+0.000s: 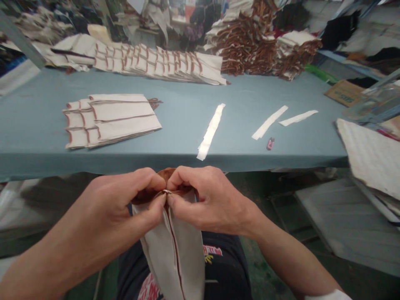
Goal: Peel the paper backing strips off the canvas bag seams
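My left hand (125, 200) and my right hand (203, 196) meet just below the table's front edge. Both pinch the top of a cream fabric piece with brown trim (175, 250), which hangs down over my lap. The fingertips press together on a small metal part at the brown top end, likely a zipper pull; it is too small to name for sure. A brown seam runs down the middle of the piece.
On the blue-grey table (187, 125) lie a small stack of similar cream pieces (109, 118), three white strips (211, 131), and a small pink object (270, 143). A long fanned row of pieces (156, 62) and brown-trimmed piles (250, 46) line the back. White sheets (368, 158) sit at right.
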Tool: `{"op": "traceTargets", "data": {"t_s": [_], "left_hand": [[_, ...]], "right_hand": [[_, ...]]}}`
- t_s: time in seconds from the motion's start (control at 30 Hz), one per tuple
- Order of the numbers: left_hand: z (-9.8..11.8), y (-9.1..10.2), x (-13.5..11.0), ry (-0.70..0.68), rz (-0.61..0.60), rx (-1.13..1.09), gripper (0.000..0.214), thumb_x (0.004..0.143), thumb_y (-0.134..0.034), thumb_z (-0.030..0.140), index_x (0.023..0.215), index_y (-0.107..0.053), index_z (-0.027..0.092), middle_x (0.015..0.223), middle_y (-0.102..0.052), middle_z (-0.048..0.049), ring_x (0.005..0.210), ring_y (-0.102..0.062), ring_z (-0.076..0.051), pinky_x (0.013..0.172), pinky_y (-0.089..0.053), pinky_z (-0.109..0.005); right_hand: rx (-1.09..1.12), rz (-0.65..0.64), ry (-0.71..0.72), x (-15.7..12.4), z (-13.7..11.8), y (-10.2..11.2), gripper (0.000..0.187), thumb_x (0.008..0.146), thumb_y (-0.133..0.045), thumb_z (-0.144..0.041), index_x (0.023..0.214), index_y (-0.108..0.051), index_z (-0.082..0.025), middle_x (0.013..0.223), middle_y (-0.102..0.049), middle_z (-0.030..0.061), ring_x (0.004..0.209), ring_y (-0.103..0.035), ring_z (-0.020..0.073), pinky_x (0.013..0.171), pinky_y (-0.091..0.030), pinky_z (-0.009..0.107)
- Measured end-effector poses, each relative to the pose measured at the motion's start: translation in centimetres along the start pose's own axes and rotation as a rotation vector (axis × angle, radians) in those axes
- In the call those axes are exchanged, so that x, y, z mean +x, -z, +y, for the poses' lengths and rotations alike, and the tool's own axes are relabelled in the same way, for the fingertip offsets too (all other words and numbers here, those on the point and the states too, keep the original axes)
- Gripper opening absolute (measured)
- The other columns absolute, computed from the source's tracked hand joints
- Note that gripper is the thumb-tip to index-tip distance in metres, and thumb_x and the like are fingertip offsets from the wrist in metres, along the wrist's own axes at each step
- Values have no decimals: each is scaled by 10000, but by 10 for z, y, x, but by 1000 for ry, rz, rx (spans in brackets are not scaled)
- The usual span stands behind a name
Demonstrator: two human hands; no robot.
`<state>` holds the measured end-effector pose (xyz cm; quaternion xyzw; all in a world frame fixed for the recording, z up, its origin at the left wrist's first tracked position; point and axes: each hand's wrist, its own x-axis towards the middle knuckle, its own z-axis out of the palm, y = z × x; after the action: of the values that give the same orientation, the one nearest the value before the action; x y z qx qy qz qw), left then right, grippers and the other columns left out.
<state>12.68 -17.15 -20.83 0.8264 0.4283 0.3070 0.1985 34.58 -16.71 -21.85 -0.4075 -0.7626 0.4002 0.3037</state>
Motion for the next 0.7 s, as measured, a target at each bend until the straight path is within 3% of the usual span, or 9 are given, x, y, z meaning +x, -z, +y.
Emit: {"op": "traceTargets", "data": {"t_s": [0.3, 0.47, 0.57, 0.7], "left_hand": [[-2, -9, -14, -9, 18, 14, 217, 963, -552, 199, 837, -724, 241, 687, -664, 99, 570, -581, -49, 609, -406, -159], [-13, -5, -16, 117, -31, -43, 231, 962, -575, 270, 829, -761, 241, 690, -720, 92, 588, -621, -65, 609, -426, -165], [-20, -3, -16, 175, -93, -110, 233, 944, -600, 319, 781, -744, 236, 636, -691, 85, 541, -596, -82, 528, -405, -169], [-20, -1, -17, 302, -101, -147, 247, 933, -610, 367, 777, -741, 227, 631, -681, 75, 564, -572, -91, 542, -413, -168]], "right_hand": [[31, -23, -106, 7, 2, -10, 32, 829, -664, -227, 820, -633, -222, 706, -604, -62, 656, -498, 120, 716, -379, 281], [139, -97, -125, 12, 7, -11, 28, 850, -647, -239, 850, -637, -212, 778, -650, -42, 704, -542, 123, 710, -392, 266], [205, -196, -153, 18, 10, -9, 78, 853, -659, -279, 828, -647, -206, 774, -627, -42, 714, -531, 121, 675, -389, 250], [214, -245, -171, 24, 11, -9, 113, 841, -651, -300, 782, -636, -204, 732, -579, -46, 694, -499, 120, 616, -356, 244]]}}
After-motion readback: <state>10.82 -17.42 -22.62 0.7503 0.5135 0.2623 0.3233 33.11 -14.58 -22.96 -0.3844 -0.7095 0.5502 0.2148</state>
